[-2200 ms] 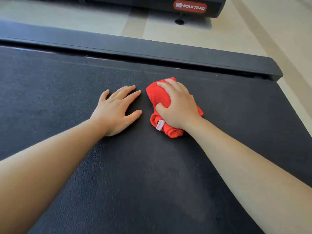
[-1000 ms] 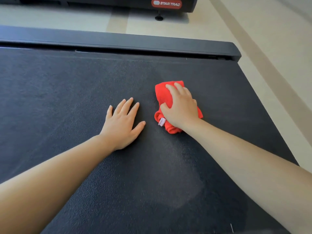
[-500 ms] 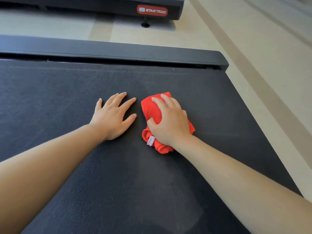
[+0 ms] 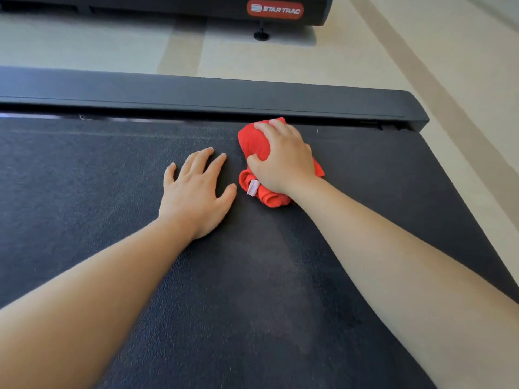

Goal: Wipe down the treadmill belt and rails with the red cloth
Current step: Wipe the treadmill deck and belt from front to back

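On the dark treadmill belt (image 4: 84, 178), against the far rail (image 4: 196, 94), our right hand (image 4: 283, 161) curls round the bunched red cloth (image 4: 251, 141). Our left hand (image 4: 193, 195) lies flat beside it, fingers spread. We judge the cloth soft and light, best gripped across its bunch.

The single view comes from a wide-angle camera on the person's head, looking forward and steeply down across the treadmill belt (image 4: 84, 192) from close above it, with both forearms (image 4: 98, 299) reaching in from the bottom edge. It faces the far side rail (image 4: 196, 94), which runs across the upper frame, and beyond it the pale floor (image 4: 365, 51) and the base of a second machine (image 4: 168, 7) at the top edge.
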`<control>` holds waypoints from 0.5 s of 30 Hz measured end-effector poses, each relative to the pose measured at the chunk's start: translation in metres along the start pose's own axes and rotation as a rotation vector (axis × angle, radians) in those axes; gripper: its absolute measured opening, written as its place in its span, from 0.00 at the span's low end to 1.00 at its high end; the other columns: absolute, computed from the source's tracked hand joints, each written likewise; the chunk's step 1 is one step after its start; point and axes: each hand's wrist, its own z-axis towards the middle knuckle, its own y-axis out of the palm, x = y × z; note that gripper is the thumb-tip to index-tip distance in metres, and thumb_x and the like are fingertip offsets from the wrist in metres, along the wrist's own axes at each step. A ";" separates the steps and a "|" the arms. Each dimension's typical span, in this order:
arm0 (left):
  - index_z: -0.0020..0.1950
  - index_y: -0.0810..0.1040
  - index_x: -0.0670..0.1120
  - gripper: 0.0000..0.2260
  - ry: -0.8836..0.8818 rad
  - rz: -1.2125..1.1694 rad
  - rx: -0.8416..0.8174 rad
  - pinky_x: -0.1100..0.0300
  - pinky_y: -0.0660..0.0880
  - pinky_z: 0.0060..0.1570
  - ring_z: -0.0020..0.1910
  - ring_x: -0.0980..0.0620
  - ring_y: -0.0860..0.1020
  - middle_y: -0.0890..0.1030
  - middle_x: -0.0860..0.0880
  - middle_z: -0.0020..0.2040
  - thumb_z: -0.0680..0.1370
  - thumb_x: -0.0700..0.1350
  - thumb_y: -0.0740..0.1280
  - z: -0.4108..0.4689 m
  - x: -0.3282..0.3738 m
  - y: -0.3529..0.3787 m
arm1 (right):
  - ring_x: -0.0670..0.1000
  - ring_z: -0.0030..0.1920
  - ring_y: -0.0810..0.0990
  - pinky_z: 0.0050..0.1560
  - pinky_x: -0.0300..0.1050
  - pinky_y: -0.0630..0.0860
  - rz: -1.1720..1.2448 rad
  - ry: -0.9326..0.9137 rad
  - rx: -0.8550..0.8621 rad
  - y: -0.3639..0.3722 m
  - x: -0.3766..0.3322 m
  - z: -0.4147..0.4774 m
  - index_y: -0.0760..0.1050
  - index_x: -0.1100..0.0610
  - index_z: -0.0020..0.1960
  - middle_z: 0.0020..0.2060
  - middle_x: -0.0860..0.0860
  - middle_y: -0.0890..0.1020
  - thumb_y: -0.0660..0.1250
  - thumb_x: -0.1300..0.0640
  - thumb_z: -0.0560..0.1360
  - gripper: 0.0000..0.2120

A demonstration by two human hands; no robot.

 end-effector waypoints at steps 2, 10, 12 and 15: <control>0.74 0.59 0.54 0.27 0.005 -0.004 0.008 0.44 0.47 0.72 0.75 0.53 0.53 0.58 0.52 0.75 0.75 0.59 0.54 0.001 -0.001 0.001 | 0.52 0.72 0.60 0.66 0.58 0.64 -0.004 0.005 -0.012 0.000 -0.002 0.011 0.64 0.48 0.70 0.71 0.47 0.65 0.62 0.47 0.72 0.27; 0.73 0.62 0.51 0.25 -0.010 -0.020 0.004 0.44 0.49 0.72 0.74 0.49 0.56 0.60 0.49 0.75 0.77 0.56 0.56 -0.002 0.002 -0.007 | 0.53 0.73 0.57 0.66 0.59 0.64 -0.011 -0.024 -0.080 -0.024 0.005 -0.077 0.61 0.50 0.72 0.73 0.49 0.61 0.62 0.50 0.73 0.29; 0.73 0.64 0.49 0.24 -0.007 -0.046 0.032 0.45 0.53 0.72 0.74 0.47 0.58 0.62 0.47 0.74 0.78 0.54 0.57 -0.013 0.005 -0.012 | 0.52 0.73 0.57 0.66 0.57 0.63 -0.013 -0.008 -0.061 -0.029 0.001 -0.121 0.62 0.50 0.72 0.74 0.49 0.60 0.62 0.51 0.73 0.29; 0.74 0.61 0.48 0.24 -0.004 -0.057 -0.030 0.47 0.51 0.73 0.75 0.47 0.55 0.59 0.47 0.76 0.79 0.53 0.55 -0.053 0.010 -0.018 | 0.51 0.73 0.56 0.65 0.57 0.63 -0.027 0.035 -0.047 -0.034 -0.014 -0.187 0.61 0.50 0.72 0.74 0.49 0.59 0.62 0.51 0.72 0.29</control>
